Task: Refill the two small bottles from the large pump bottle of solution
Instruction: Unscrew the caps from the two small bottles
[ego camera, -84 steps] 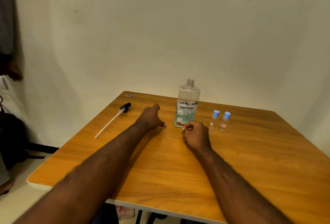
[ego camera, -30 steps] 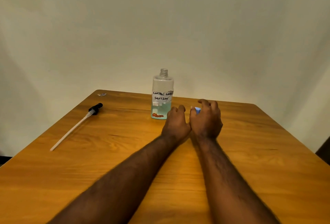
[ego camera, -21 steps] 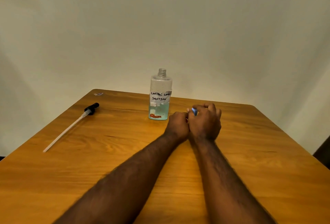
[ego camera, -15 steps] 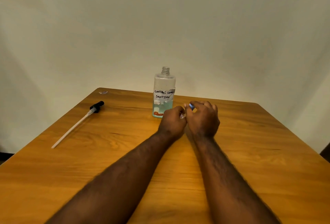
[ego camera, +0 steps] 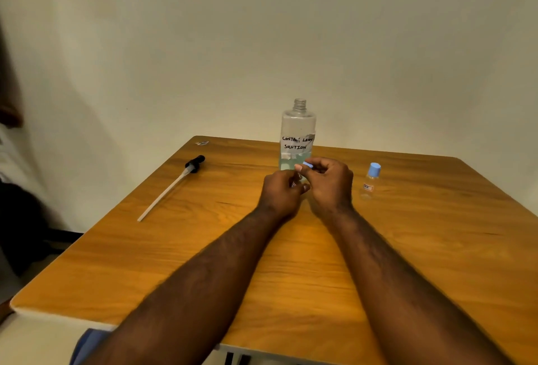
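The large clear bottle [ego camera: 297, 134], labelled "contact lens solution", stands uncapped at the table's far middle with a little blue-green liquid at its bottom. Just in front of it my left hand [ego camera: 281, 191] grips one small bottle [ego camera: 294, 183], mostly hidden by the fingers. My right hand [ego camera: 330, 182] pinches that bottle's blue cap [ego camera: 307, 164] between thumb and fingers. The second small bottle [ego camera: 370, 180], clear with a blue cap on, stands upright to the right of my hands. The black pump head with its long white tube [ego camera: 171, 187] lies on the table at the left.
The wooden table [ego camera: 291, 262] has its left edge and near edge in view. A plain wall rises close behind the large bottle. Dark objects sit on the floor at the far left. A small scrap [ego camera: 202, 143] lies at the table's far left corner.
Both hands came together from resting apart and took up one small bottle. The right hand's fingers now sit on its blue cap. The second small bottle has come back into view.
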